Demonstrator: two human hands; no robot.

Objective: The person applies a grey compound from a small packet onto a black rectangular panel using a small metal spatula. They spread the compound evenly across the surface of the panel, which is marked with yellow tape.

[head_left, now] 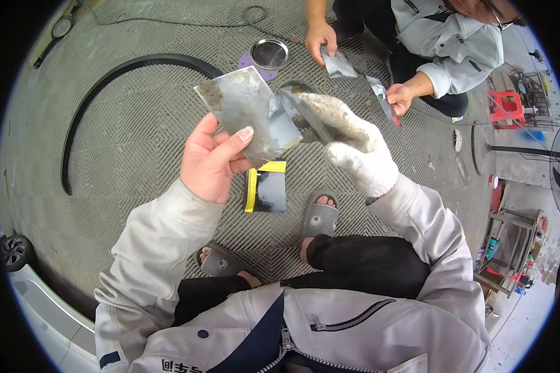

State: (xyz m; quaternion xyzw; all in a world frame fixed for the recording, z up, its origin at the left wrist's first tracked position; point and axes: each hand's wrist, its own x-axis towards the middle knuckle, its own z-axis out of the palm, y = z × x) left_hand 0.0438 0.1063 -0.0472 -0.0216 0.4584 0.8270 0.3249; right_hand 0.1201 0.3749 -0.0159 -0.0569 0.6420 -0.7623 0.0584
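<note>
My bare left hand (213, 152) pinches a flat grey metal plate (233, 105), thumb on top. Smooth grey putty (283, 127) covers the plate's right side, and a brown stain marks its upper left corner. My right hand (358, 140), in a soiled white glove, is closed on a thin dark scraper (308, 116), seen nearly edge-on. The scraper's blade is at the plate's right edge; I cannot tell whether they touch. The glove hides part of the scraper. Below the plate, a black panel (270, 191) edged with yellow tape lies on the floor.
At the upper right, a crouching person (448, 46) holds a metal plate (339, 64) and a scraper (379, 96). A round tin (269, 54) sits over a purple disc (245, 62). A black curved strip (74, 124) lies left; a red stool (507, 110) stands right.
</note>
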